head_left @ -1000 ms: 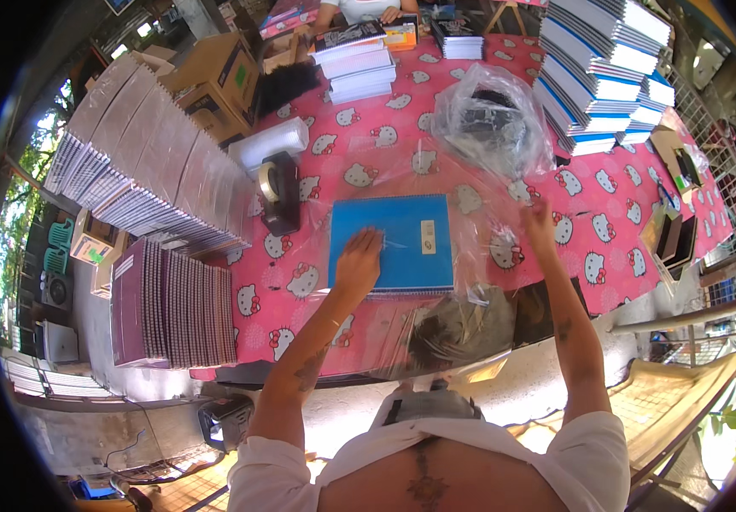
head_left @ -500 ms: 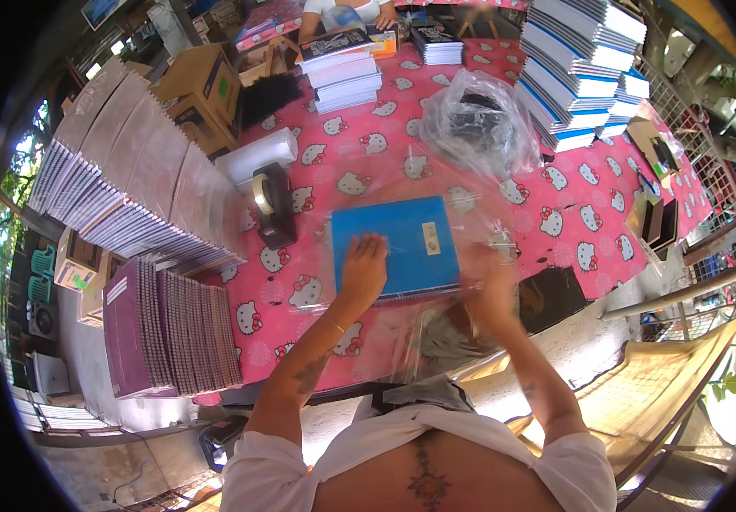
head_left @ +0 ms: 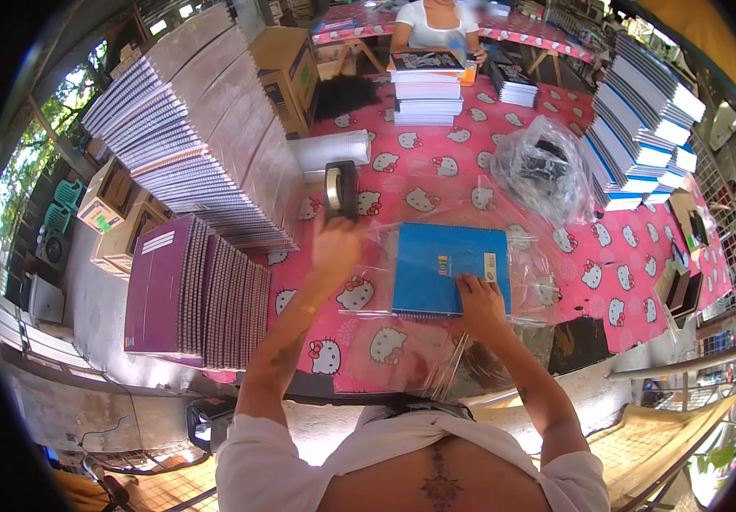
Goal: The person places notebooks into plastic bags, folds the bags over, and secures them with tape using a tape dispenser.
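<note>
A blue spiral-bound notebook (head_left: pixel 428 269) lies on a sheet of clear plastic film (head_left: pixel 539 264) spread over the table. My right hand (head_left: pixel 481 303) rests on the notebook's near right part, fingers stretched out and open, beside a small pale label. At the near end of a black tape dispenser (head_left: pixel 347 189) is my left hand (head_left: pixel 336 247). Motion smears its fingers, so I cannot make out whether they grip any tape. Another clear plastic sheet (head_left: pixel 385 350) lies by the table's near edge.
Purple notebooks (head_left: pixel 159 294) and a tall stack of wrapped spiral notebooks (head_left: pixel 206 128) stand on the left. Blue-and-white notebooks (head_left: pixel 641 128) are piled at the far right, near a crumpled plastic bag (head_left: pixel 543 171). Across the table sits another person (head_left: pixel 436 26) behind more notebooks (head_left: pixel 428 94).
My left hand has left the notebook and reached the tape dispenser. My right hand has come from the film's right side onto the notebook. The whole view has shifted.
</note>
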Motion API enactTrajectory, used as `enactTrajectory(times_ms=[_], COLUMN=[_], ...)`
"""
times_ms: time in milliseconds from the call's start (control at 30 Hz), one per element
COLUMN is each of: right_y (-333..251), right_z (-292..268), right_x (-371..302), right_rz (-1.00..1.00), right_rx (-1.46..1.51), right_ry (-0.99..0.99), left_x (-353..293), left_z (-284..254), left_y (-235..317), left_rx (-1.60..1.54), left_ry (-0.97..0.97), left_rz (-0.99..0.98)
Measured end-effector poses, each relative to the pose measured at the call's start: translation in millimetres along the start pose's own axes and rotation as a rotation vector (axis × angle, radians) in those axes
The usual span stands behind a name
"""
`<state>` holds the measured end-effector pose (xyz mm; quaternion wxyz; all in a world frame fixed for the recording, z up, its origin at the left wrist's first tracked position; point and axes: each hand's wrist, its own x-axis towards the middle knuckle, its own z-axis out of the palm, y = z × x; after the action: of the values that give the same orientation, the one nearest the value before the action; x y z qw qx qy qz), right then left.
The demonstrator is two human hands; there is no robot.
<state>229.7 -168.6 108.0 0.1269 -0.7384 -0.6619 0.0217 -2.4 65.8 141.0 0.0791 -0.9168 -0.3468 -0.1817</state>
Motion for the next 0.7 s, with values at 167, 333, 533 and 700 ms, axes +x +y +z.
enactTrajectory(times_ms=[167, 333, 533, 700], right_y=[-6.3, 5.8, 38.7, 24.0], right_z=[-6.1, -19.1, -13.5, -27.1], right_x=[-1.1, 27.4, 84.7, 109.6], right_rz=[-0.024, 0.071, -0.075, -0.080], right_rx=[-0.026, 0.096, 0.057, 0.158], right_ry=[-0.035, -0.019, 0.359, 0.482], left_x=[-31.5, -3.2, 12.9, -15.3], left_z=[3.9, 39.3, 39.0, 77.2], left_y=[-66.6, -23.2, -26.9, -37.7], left_rx=[-0.310, -0.560, -0.403, -0.783], left_ry=[0.243, 0.368, 0.359, 0.244], left_rz=[-0.508, -0.191, -0.297, -0.847])
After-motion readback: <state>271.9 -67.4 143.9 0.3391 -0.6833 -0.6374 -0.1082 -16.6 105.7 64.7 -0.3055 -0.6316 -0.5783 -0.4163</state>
